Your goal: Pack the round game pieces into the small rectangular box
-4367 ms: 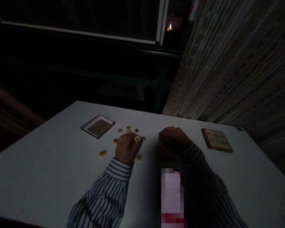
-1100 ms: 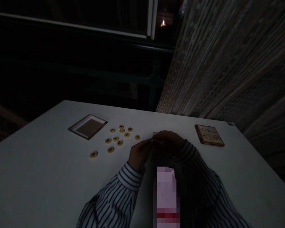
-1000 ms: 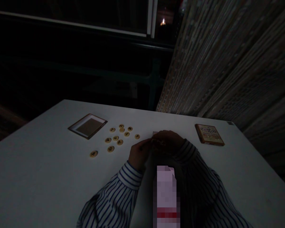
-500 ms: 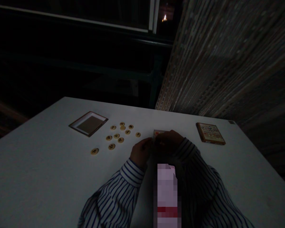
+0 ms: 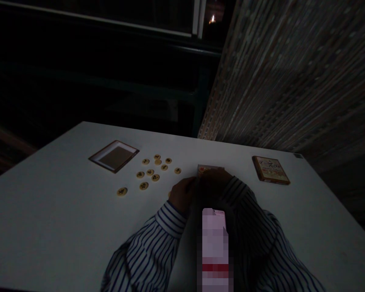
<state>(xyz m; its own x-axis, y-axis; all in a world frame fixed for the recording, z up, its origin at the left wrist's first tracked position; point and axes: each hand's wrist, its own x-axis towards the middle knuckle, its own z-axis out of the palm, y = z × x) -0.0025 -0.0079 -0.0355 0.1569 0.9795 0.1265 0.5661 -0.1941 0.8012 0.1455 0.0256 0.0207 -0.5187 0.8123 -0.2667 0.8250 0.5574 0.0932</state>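
In the dim head view, my left hand (image 5: 182,194) is closed at the left side of a small patterned package (image 5: 211,166). My right hand (image 5: 215,181) lies over that package, its fingers dark and mostly hidden. What the left fingers pinch is too dark to make out. Several round wooden pieces with dark characters, one of them (image 5: 150,172) near the middle, lie loosely on the white table (image 5: 63,211) left of my hands. A sliver of another piece (image 5: 169,194) shows beside my left hand.
An open shallow box part (image 5: 114,156) rests at the left back. A closed printed box (image 5: 270,169) lies at the right. A lit, pixelated phone-like screen (image 5: 215,243) is between my forearms. A string curtain (image 5: 276,81) hangs behind the table.
More of the package's top edge shows as my right hand has shifted slightly. A piece's edge now appears beside my left hand. The view has tilted a little.
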